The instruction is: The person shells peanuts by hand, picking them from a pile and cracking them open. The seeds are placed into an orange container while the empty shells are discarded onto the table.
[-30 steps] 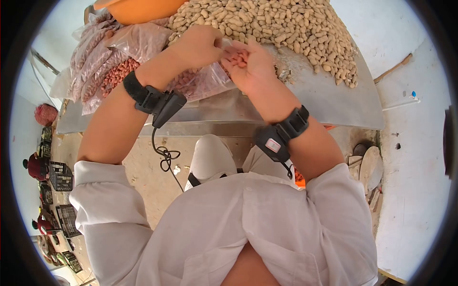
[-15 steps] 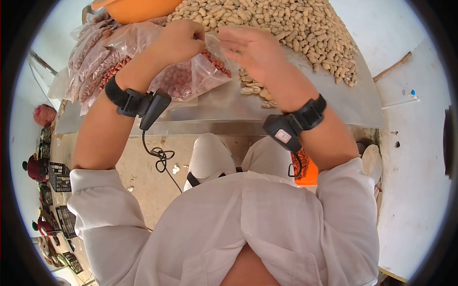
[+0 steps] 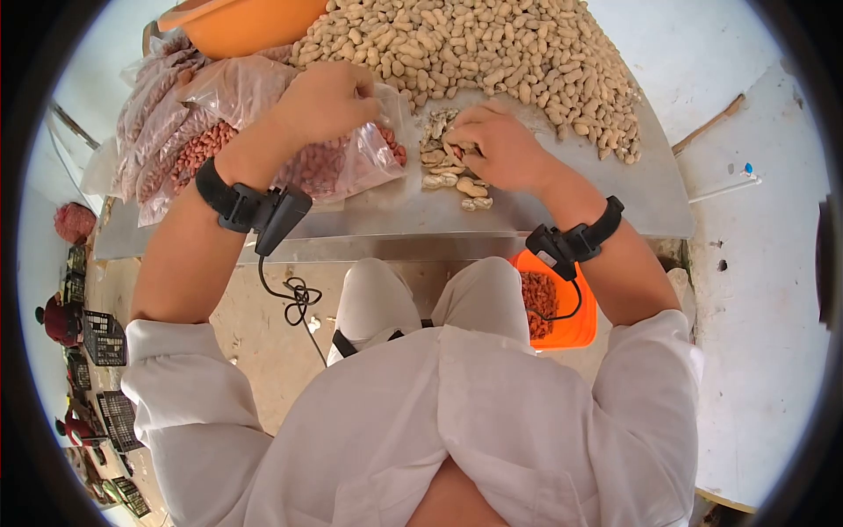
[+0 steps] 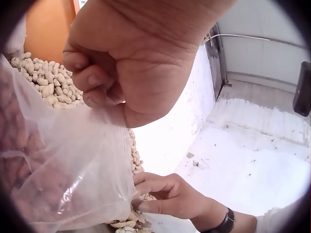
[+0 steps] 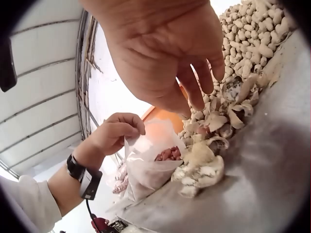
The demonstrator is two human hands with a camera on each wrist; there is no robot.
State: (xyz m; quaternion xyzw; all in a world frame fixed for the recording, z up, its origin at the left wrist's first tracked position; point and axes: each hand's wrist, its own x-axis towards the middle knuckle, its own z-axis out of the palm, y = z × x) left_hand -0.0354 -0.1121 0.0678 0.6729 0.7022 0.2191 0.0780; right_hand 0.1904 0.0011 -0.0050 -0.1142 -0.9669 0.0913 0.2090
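My left hand [image 3: 327, 105] grips the rim of a clear plastic bag [image 4: 92, 160] between curled fingers and thumb. Red shelled peanuts [image 5: 168, 154] show inside the bag, which lies on the metal table. To its right, my right hand [image 3: 507, 151] reaches down over a small pile of empty peanut shells [image 5: 201, 170]. Its fingers [image 5: 193, 92] are loosely bent and spread in the right wrist view, tips close over the shells, with nothing seen held between them.
A large heap of unshelled peanuts [image 3: 492, 53] covers the back of the metal table [image 3: 606, 198]. An orange basin [image 3: 237, 26] and filled bags of red peanuts [image 3: 158, 132] stand at the left. Below the table's edge sits an orange container [image 3: 575, 325] with reddish contents.
My right hand, which held red peanuts in its palm at the bag's mouth, has let them go and moved right to the shells. The left hand has shifted left, still holding the bag.
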